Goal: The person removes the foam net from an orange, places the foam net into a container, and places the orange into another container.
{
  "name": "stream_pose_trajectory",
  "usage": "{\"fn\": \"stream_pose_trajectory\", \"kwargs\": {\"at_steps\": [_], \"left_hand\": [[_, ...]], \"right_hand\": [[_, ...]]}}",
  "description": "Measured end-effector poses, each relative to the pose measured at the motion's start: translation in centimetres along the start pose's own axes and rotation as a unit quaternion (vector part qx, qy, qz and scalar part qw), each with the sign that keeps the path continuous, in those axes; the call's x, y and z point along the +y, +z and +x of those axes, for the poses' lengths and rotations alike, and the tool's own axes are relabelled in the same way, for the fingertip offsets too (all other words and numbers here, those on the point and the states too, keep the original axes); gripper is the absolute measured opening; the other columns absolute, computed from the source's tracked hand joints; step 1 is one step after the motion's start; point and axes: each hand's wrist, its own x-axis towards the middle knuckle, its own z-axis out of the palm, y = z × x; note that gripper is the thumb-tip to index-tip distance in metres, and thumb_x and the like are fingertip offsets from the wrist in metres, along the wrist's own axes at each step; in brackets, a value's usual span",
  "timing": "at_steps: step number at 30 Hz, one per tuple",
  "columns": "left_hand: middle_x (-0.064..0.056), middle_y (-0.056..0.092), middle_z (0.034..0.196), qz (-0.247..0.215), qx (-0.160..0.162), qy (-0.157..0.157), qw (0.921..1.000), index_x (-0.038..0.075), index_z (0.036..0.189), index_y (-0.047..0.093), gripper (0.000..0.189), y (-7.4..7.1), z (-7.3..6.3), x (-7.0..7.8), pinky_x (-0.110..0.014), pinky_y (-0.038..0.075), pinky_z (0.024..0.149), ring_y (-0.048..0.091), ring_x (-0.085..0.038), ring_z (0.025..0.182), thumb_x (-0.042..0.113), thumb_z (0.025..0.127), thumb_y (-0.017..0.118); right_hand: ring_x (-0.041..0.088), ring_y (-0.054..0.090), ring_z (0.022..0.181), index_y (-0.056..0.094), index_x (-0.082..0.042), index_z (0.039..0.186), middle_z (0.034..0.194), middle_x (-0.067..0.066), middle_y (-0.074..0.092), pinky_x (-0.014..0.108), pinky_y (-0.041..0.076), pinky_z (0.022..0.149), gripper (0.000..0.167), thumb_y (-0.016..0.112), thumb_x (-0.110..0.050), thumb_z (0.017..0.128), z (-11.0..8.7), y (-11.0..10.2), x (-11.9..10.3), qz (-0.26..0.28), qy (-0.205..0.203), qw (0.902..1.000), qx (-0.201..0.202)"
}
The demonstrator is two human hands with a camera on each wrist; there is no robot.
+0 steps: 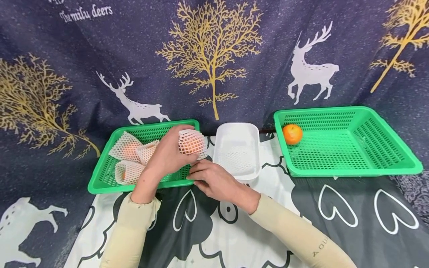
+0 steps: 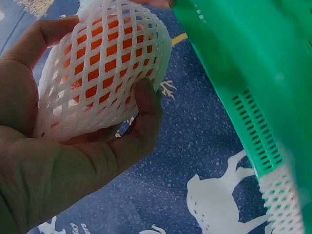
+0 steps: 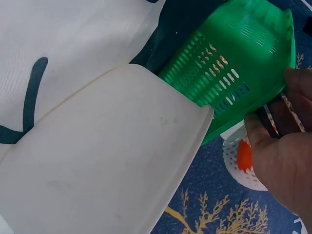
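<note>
My left hand (image 1: 172,150) holds an orange fruit in a white foam net sleeve (image 1: 191,142) above the right end of the left green basket (image 1: 100,182). In the left wrist view, the fingers and thumb curl round the netted fruit (image 2: 105,73). My right hand (image 1: 214,180) is at that basket's front right corner, just below the left hand, its fingers loosely bent. The right wrist view has this hand (image 3: 287,151) beside the green rim (image 3: 253,107), with nothing seen between its fingers. Several netted fruits (image 1: 130,149) lie in the left basket.
A white plastic tray (image 1: 237,128) stands between the baskets, with loose foam netting (image 1: 238,158) in it. The right green basket (image 1: 355,173) has one bare orange (image 1: 292,134) at its left end. A dark cloth with deer and trees hangs behind the patterned tablecloth (image 1: 254,230).
</note>
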Motion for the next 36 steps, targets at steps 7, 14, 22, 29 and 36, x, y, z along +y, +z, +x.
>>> {"fn": "stream_pose_trajectory", "kwargs": {"at_steps": [7,14,22,29,36], "left_hand": [[-0.010,0.050,0.150,-0.027,0.023,0.002,0.9994,0.019,0.156,0.049,0.084,0.9,-0.5,0.6,-0.051,0.055,0.090,0.062,-0.030,0.112,0.017,0.082,0.089],[-0.006,0.051,0.150,-0.072,0.055,-0.004,0.9959,0.024,0.155,0.051,0.082,1.4,-1.2,1.2,-0.050,0.054,0.090,0.063,-0.028,0.114,0.017,0.082,0.090],[-0.003,0.053,0.148,-0.098,0.061,-0.005,0.9933,0.028,0.155,0.051,0.082,1.6,-2.2,2.0,-0.049,0.054,0.091,0.063,-0.025,0.115,0.023,0.084,0.091],[0.000,0.058,0.143,-0.138,0.056,0.008,0.9889,0.029,0.154,0.052,0.083,1.6,-3.4,2.6,-0.047,0.055,0.092,0.062,-0.021,0.116,0.018,0.083,0.092],[0.004,0.061,0.140,-0.196,0.032,0.038,0.9793,0.032,0.152,0.054,0.084,1.6,-4.2,3.7,-0.049,0.055,0.096,0.062,-0.020,0.118,0.011,0.080,0.093]], "right_hand": [[0.018,0.064,0.121,0.081,-0.009,0.116,0.123,0.003,0.075,0.029,0.049,0.109,0.023,0.075,0.000,0.095,-0.3,0.2,0.0,0.000,0.012,0.9999,0.002],[0.017,0.066,0.122,0.081,-0.009,0.117,0.125,0.005,0.075,0.029,0.049,0.109,0.022,0.073,-0.002,0.098,-0.3,0.3,0.0,0.022,0.030,0.9993,-0.002],[0.016,0.068,0.120,0.081,-0.009,0.118,0.119,0.002,0.077,0.029,0.052,0.106,0.022,0.071,-0.002,0.099,-0.4,0.5,0.1,0.035,0.023,0.9991,0.009],[0.012,0.071,0.104,0.081,-0.010,0.115,0.111,0.000,0.079,0.025,0.056,0.093,0.018,0.073,-0.004,0.099,-0.7,0.7,0.0,0.052,0.038,0.9978,0.012],[0.019,0.065,0.110,0.072,-0.005,0.118,0.118,0.007,0.069,0.032,0.055,0.092,0.023,0.077,-0.005,0.096,-1.4,1.2,0.1,0.027,0.031,0.9973,0.061]]}}
